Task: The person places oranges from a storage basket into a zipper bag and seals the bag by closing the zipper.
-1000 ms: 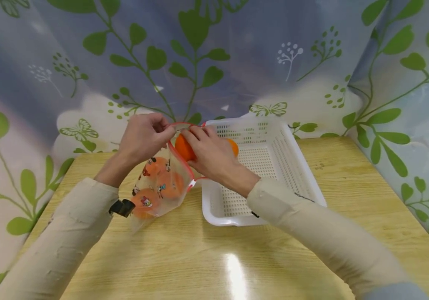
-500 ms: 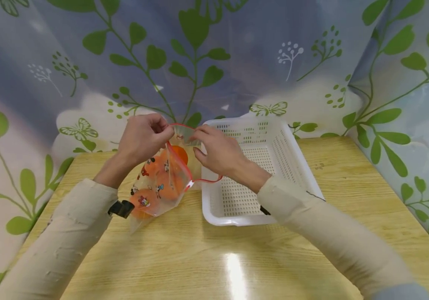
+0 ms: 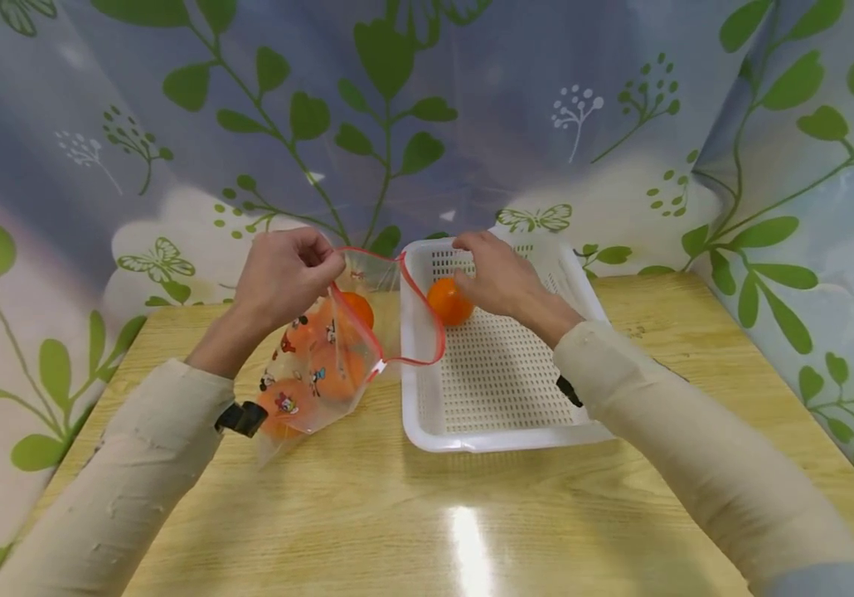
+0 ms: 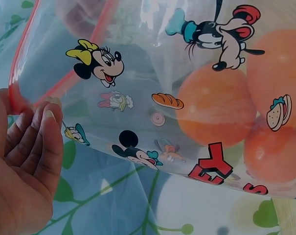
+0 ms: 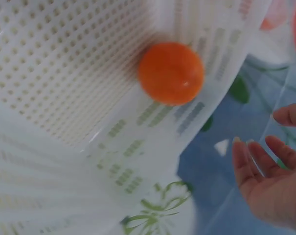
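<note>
Over the table (image 3: 367,514), left fingers (image 3: 327,269) pinch a bag (image 3: 326,352); loose-looking right fingers (image 3: 476,242) partly hide an orange (image 3: 448,304).

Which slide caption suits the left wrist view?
Left hand holding a clear, cartoon-printed bag of oranges by its red edge.

Cream sleeves (image 3: 139,464) carry small black fittings (image 3: 242,417) near the cuffs (image 3: 201,375).

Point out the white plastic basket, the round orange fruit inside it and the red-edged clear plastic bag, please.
White plastic basket (image 3: 505,439), head view, front rim.
Round orange fruit (image 5: 171,73), right wrist view, its middle.
Red-edged clear plastic bag (image 4: 144,73), left wrist view, printed wall.
</note>
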### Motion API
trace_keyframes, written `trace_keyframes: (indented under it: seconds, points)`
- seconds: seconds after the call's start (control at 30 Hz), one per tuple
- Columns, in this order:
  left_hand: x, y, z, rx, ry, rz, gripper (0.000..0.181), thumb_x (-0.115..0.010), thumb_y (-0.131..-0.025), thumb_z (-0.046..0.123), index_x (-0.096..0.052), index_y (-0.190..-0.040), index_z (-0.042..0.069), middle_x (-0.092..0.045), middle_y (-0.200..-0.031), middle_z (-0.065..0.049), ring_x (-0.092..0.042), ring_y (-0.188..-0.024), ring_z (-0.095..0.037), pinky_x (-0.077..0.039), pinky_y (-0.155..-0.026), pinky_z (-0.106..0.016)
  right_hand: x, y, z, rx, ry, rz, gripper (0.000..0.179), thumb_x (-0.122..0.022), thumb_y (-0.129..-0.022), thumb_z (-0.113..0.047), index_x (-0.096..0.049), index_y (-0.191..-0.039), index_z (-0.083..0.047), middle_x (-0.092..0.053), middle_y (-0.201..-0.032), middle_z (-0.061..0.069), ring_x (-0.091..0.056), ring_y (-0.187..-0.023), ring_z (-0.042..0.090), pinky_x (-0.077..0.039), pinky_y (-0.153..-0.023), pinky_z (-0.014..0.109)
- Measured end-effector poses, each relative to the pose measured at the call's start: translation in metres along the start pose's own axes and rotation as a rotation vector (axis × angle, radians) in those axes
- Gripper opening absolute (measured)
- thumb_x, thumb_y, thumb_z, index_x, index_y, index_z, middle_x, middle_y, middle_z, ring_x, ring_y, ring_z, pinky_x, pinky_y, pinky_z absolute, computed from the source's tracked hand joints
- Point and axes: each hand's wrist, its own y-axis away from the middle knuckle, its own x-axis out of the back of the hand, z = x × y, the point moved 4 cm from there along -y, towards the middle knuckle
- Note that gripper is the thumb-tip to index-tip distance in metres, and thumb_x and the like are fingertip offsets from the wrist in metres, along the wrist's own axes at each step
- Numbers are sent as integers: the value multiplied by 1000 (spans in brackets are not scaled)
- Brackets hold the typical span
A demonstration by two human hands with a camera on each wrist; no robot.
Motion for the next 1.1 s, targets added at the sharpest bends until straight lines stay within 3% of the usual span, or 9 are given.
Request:
trace_keyframes:
  seconds: [0.17,0.37,0.63,0.83,1.1]
  points:
    - [1,1,-1,-10,10,7,15,-55,-87,13,-63,-75,9,-63,-61,-2,-54,-46,-17,-40,-44,-32,-6,-7,18,-27,19,-92,49,-54,-94,-23,-43,-139,-7,-39,-142,13,-43,-124,30,-36,-101,48]
    - [1,3,0,-13,12,5,15,-56,-87,13,-64,-75,9,-62,-61,-1,-53,-46,-18,-41,-45,-32,-28,-18,31,-15,9,-229,57,-58,-93,-20,-37,-144,-5,-33,-147,17,-34,-133,32,-29,-107,47]
    - [1,3,1,-36,-2,6,15,-56,-87,13,-63,-74,10,-60,-59,0,-49,-45,-18,-39,-48,-33,-46,-30,34,-32,26,-371,70,-64,-89,-23,-30,-149,-10,-21,-151,19,-26,-134,40,-30,-103,56]
    - [2,2,2,-47,-6,9,16,-56,-87,14,-63,-73,10,-58,-57,0,-47,-45,-18,-39,-50,-33,-57,-36,33,40,98,-377,70,-69,-86,-25,-36,-147,-14,-27,-149,17,-27,-128,42,-31,-101,56]
    - [3,4,1,-50,8,5,16,-56,-87,14,-63,-73,10,-58,-57,0,-47,-44,-18,-39,-50,-32,-76,-44,29,87,95,-307,66,-75,-81,-20,-42,-137,-8,-44,-135,15,-46,-115,31,-40,-97,45]
